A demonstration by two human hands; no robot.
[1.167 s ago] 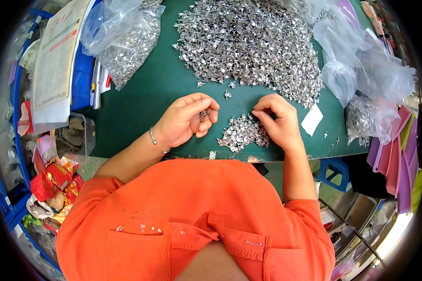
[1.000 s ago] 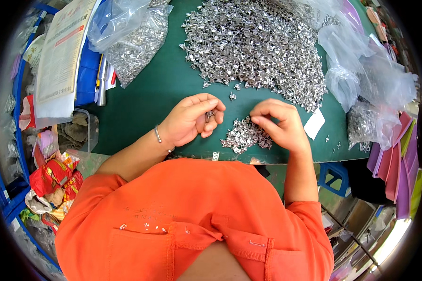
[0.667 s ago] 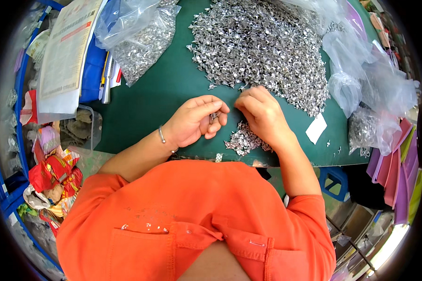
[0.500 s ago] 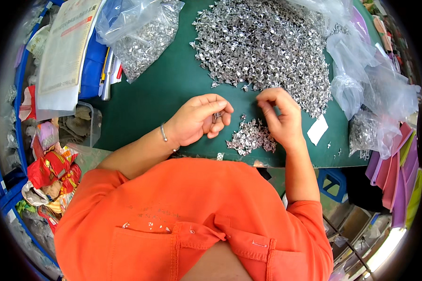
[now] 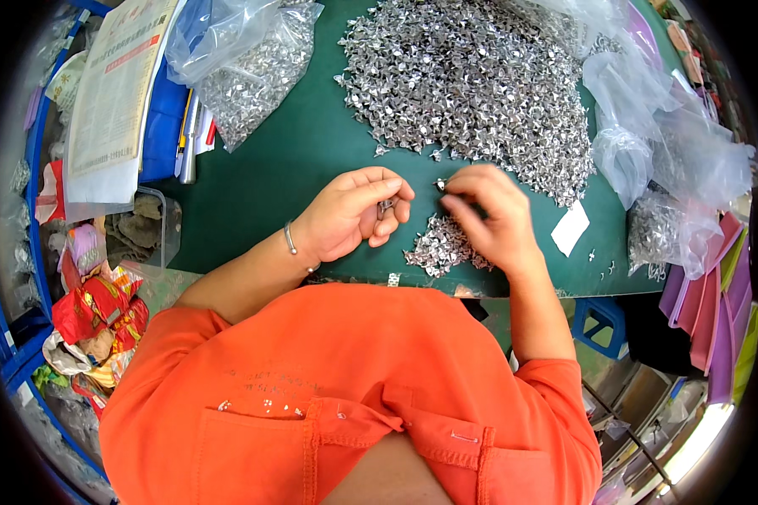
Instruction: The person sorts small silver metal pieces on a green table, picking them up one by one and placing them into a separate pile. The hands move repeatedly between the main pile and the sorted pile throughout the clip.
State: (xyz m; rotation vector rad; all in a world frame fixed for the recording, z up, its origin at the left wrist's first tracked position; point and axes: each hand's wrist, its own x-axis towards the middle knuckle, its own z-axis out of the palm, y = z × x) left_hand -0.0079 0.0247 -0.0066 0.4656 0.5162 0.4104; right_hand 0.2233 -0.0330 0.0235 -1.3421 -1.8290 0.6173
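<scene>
My left hand point(image 5: 358, 210) is palm-up with fingers curled around a few small silvery metal pieces point(image 5: 385, 207); how many is hidden. A bracelet circles that wrist. To its right, my right hand point(image 5: 493, 215) pinches one small metal piece point(image 5: 440, 184) between thumb and fingertips, held over the green table point(image 5: 269, 194). Beneath this hand lies a small heap of shiny metal pieces point(image 5: 436, 248), partly covered by it. Beyond both hands spreads a much larger pile of similar pieces point(image 5: 472, 76).
A clear bag of metal parts point(image 5: 257, 88) lies at far left, beside a blue bin point(image 5: 167, 122) with a printed sheet point(image 5: 114, 109). Crumpled plastic bags point(image 5: 648, 126) and a white paper piece point(image 5: 571, 228) are at right. A blue stool point(image 5: 600, 326) stands below the table's edge.
My right hand has moved slightly left, toward my left hand, and a small metal piece now shows at its fingertips. My left hand has barely moved, still curled around its pieces.
</scene>
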